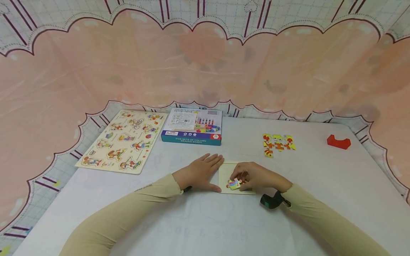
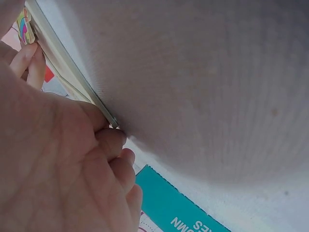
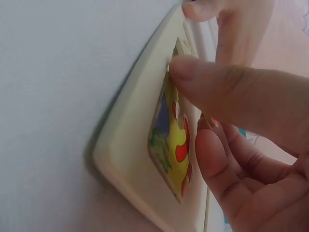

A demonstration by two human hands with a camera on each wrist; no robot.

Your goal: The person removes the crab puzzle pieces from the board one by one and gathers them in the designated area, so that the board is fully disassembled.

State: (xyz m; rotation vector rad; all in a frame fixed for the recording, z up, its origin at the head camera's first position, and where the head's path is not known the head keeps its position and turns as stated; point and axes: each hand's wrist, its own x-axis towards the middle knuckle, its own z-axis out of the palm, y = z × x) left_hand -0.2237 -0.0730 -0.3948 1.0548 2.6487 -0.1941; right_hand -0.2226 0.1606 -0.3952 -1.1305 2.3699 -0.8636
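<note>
A small cream puzzle board (image 1: 229, 169) lies on the white table between the two hands. My left hand (image 1: 200, 172) rests at its left edge, fingers extended and thumb by the near corner; the left wrist view shows the fingertips touching the board's rim. Over the board, my right hand (image 1: 256, 176) pinches a colourful jigsaw piece (image 1: 234, 184) between thumb and fingers. Joined jigsaw pieces in yellow, red and blue (image 3: 169, 135) lie in the board's recess in the right wrist view. The right hand partly hides them in the head view.
Several loose yellow-and-red jigsaw pieces (image 1: 278, 145) lie right of the board, farther back. A red notched block (image 1: 338, 142) is at the far right. A beaded-boxes carton (image 1: 192, 127) and a large picture puzzle board (image 1: 120, 142) stand at the back left.
</note>
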